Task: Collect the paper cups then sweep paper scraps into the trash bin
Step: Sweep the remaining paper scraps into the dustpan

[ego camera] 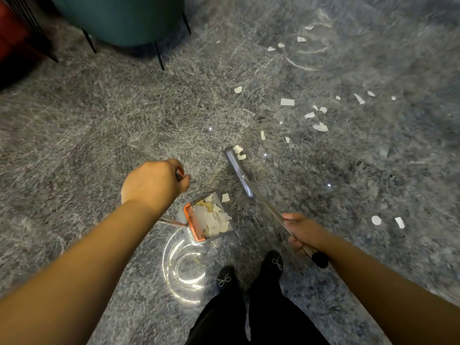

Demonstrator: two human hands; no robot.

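Risk entry: my left hand [153, 185] fists the full dustpan [207, 217] handle, my right hand [302, 231] grips the broom [240, 174] beside 2 paper scraps [239, 152]; I judge tilting could spill, and scattered scraps could escape.

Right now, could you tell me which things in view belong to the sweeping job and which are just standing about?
Job: broom, dustpan, paper scraps, left hand, right hand.
Standing about: green chair, red furniture.
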